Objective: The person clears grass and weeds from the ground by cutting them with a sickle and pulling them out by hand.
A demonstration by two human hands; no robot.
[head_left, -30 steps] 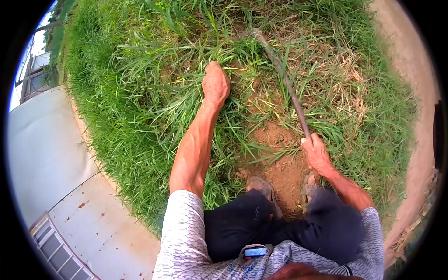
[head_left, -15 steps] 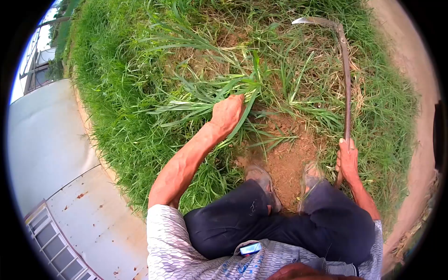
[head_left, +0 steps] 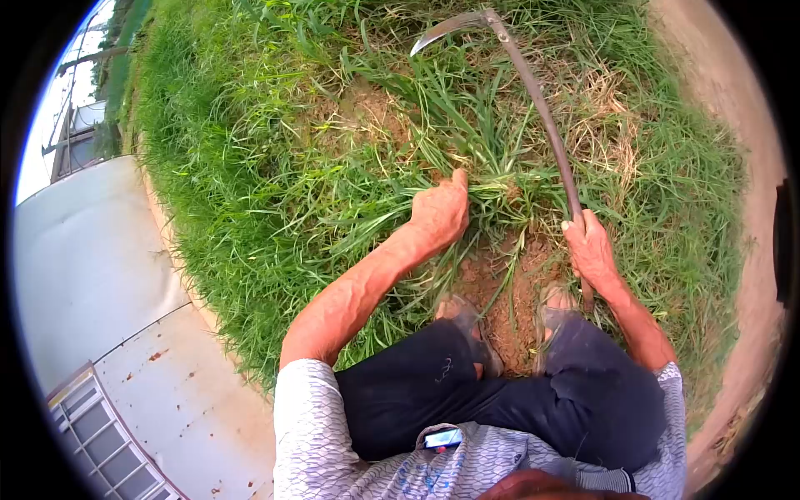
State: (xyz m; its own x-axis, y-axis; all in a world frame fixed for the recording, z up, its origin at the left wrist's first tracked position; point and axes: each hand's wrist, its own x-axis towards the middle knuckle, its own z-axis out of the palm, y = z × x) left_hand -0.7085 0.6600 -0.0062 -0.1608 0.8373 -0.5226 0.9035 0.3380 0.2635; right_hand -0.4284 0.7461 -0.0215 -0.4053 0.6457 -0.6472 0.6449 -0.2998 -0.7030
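Note:
My left hand [head_left: 442, 210] is closed around a bunch of long-bladed grass [head_left: 379, 218], whose leaves stick out on both sides of the fist. A pale clump of stems and roots [head_left: 510, 192] lies just right of it. My right hand [head_left: 590, 248] grips the lower end of the long wooden handle of a sickle [head_left: 546, 117]. Its curved blade [head_left: 446, 29] is up at the top of the view, over the grass and pointing left. My thumb lies along the handle.
Bare reddish soil [head_left: 521, 279] shows between my two feet. Thick green grass [head_left: 225, 183] grows on the left, dry cut stalks [head_left: 612, 108] lie at right. A pale wall with a barred window [head_left: 108, 433] borders the left, and a dirt path [head_left: 708, 75] the right.
The sickle has swung left, its blade moving toward the upper middle. My right hand has moved up and left with it. My left hand has shifted slightly right and down.

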